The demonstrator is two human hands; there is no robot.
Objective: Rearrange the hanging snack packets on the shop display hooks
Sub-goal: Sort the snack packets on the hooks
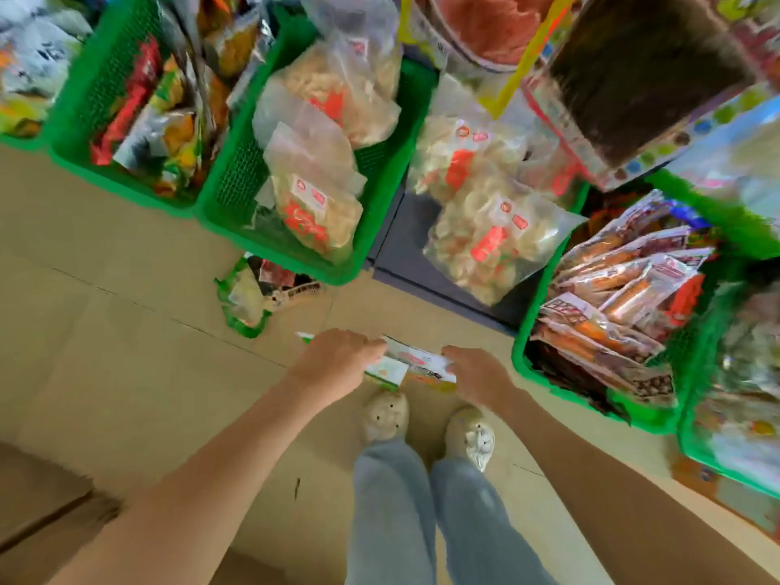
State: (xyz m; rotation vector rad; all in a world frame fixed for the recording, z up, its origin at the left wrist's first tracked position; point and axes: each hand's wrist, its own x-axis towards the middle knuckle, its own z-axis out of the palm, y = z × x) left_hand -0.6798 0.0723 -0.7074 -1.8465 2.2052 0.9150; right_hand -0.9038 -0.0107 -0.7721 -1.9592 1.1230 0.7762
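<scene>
Both my hands hold a small stack of flat snack packets (415, 365), white with green and orange print, low over the floor in front of my feet. My left hand (337, 358) grips the stack's left end, fingers curled over the top. My right hand (475, 373) grips its right end. The packets' undersides are hidden. No display hooks are in sight; the view is blurred by motion.
Green plastic baskets (236, 171) full of snack bags line the top, and another green basket (548, 373) stands at the right. Clear bags of crackers (485, 242) hang between them. A green packet (245, 297) lies on the tan tiled floor. My shoes (386, 415) are just below the stack.
</scene>
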